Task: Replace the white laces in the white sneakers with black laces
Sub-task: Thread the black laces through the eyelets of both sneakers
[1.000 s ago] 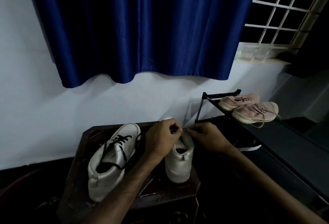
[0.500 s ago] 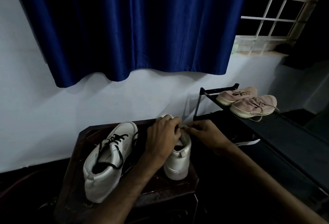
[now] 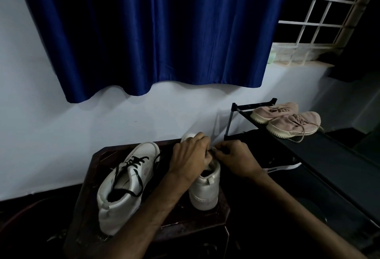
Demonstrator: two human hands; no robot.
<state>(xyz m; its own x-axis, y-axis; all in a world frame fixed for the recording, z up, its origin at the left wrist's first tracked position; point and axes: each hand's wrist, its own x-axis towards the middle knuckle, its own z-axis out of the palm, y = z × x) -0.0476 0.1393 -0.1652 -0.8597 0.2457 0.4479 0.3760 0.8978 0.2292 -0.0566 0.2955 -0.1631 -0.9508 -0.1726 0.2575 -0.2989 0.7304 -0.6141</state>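
Head view: I have the left hand (image 3: pixel 189 157) and right hand (image 3: pixel 236 161) curled fingertip to fingertip, pinching a barely visible lace (image 3: pixel 212 152) over the sneaker (image 3: pixel 204 189) directly beneath them on the tabletop (image 3: pixel 94 176). In this dimness I could miss an eyelet. A hard tug might also tip that sneaker off the edge nearest the right hand.

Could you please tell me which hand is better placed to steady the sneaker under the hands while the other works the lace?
Left, probably. The left hand lies over the top of the sneaker, wrist above its collar, whereas the right hand sits beside it, only its fingertips reaching in.
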